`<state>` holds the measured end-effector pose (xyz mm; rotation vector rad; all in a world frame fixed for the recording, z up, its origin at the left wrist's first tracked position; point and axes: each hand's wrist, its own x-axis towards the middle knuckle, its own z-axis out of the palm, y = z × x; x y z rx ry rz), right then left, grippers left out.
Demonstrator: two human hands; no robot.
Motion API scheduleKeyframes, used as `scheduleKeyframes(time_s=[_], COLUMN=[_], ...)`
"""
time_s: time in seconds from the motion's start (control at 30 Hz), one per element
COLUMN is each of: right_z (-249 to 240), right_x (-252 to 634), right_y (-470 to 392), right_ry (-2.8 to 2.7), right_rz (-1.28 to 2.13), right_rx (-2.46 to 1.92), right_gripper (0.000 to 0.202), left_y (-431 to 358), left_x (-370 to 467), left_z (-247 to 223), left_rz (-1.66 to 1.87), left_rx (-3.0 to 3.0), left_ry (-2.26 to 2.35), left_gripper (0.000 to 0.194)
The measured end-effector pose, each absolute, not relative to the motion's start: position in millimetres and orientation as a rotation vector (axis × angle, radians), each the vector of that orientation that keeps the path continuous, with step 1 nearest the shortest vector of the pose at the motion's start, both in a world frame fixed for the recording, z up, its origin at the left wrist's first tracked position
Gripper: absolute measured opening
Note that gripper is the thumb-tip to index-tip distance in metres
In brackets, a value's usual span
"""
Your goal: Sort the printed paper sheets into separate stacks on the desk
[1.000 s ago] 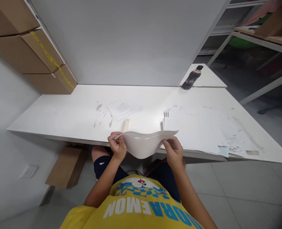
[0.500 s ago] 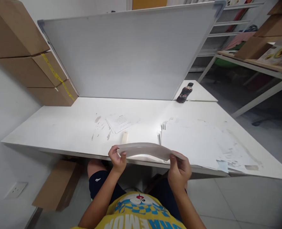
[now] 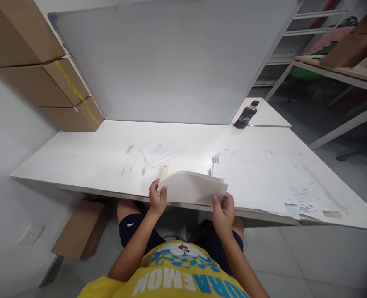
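Curved white paper sheets [image 3: 192, 188] hang between my two hands over the table's front edge. My left hand [image 3: 158, 198] pinches their left end, thumb in front. At the lower right corner, my right hand [image 3: 223, 211] grips the sheets with its thumb on the near face. Just behind my left fingers lies a small cream block [image 3: 164, 171], partly covered by the paper. Printed papers [image 3: 158, 153] rest farther back. On the right, more white sheets [image 3: 252, 178] are spread over the table, with small folded-up edges along their left side.
A large whiteboard [image 3: 171, 62] stands along the back of the white table [image 3: 87, 157]. A dark drink bottle [image 3: 246, 115] is at the back right. Cardboard boxes [image 3: 80, 116] are stacked at the back left, and another box [image 3: 78, 227] sits on the floor.
The paper has turned from nearly edge-on to showing its near face, bulging upward. My right hand has moved left, closer to my left hand, which has shifted slightly right. The camera view has shifted.
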<state>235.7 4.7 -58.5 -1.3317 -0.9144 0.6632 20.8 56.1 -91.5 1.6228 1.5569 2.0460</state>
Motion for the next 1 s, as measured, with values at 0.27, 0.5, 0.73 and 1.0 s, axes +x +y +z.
scheduleKeyframes(time_s=[0.27,0.5,0.73,1.0], right_z=[-49,-46,-25,-44], right_x=[246,245,255,248], right_y=[17,15,1,-4], right_ry=[-1.035,-1.076,-1.345,-1.166], right_rz=[0.689,0.810,0.954,1.120], right_rx=[-1.345,-1.408,-1.619,-1.693], right_gripper=[0.026,0.032,0.033,0.039], left_y=[72,59,24,24], left_x=[20,13,-2,-17], left_z=[-82,-95,-61,-41], left_rz=[2.096,2.044,1.603,1.139], left_rx=[1.673,1.693,1.507,1.369], left_ry=[1.401,1.569,1.761,1.881], left_gripper=[0.070,0.064,0.042,0.019])
